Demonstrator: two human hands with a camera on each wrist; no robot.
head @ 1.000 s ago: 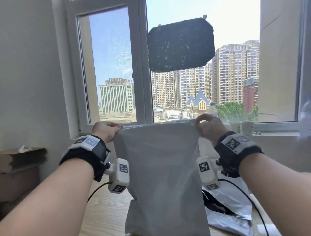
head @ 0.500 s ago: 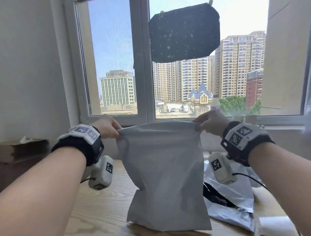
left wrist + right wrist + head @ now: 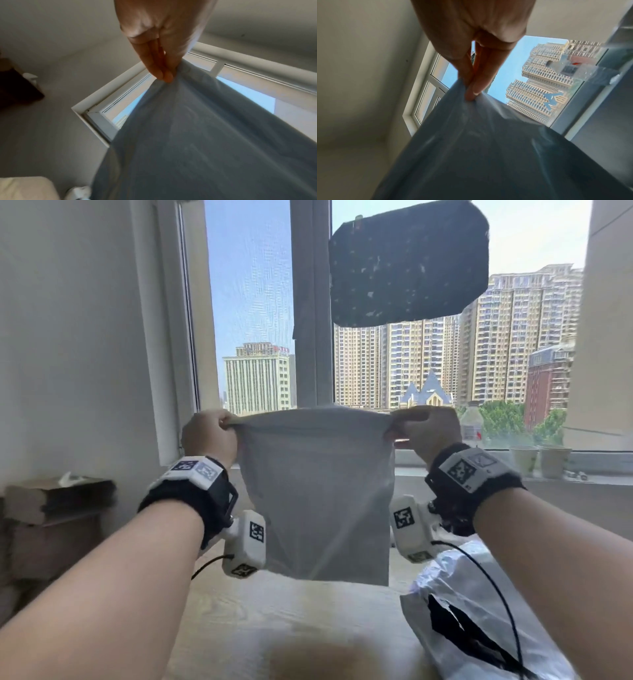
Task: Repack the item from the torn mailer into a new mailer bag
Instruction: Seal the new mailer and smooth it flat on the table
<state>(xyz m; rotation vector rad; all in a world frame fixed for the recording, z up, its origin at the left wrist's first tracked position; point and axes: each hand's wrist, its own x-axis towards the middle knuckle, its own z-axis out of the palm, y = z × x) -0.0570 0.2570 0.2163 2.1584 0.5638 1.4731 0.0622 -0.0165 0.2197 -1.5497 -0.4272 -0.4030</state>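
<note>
A plain grey mailer bag (image 3: pixel 318 491) hangs in the air in front of the window, held taut by its two top corners. My left hand (image 3: pixel 209 433) pinches the top left corner, and the left wrist view shows the fingertips (image 3: pixel 165 76) clamped on the bag (image 3: pixel 197 142). My right hand (image 3: pixel 424 429) pinches the top right corner, and the right wrist view shows the fingertips (image 3: pixel 473 93) closed on the bag (image 3: pixel 488 155). A crumpled white mailer (image 3: pixel 479 621) with a dark torn hole lies on the wooden table (image 3: pixel 274 611) at the lower right.
Two paper cups (image 3: pixel 539 458) and a clear plastic bottle (image 3: pixel 472 424) stand on the windowsill at right. Cardboard boxes (image 3: pixel 54 498) are stacked by the wall at left. A dark patch (image 3: pixel 407 261) is stuck on the window glass.
Both hands have raised the grey bag, so its bottom edge has come off the table and now hangs above it. The grips on the corners are unchanged.
</note>
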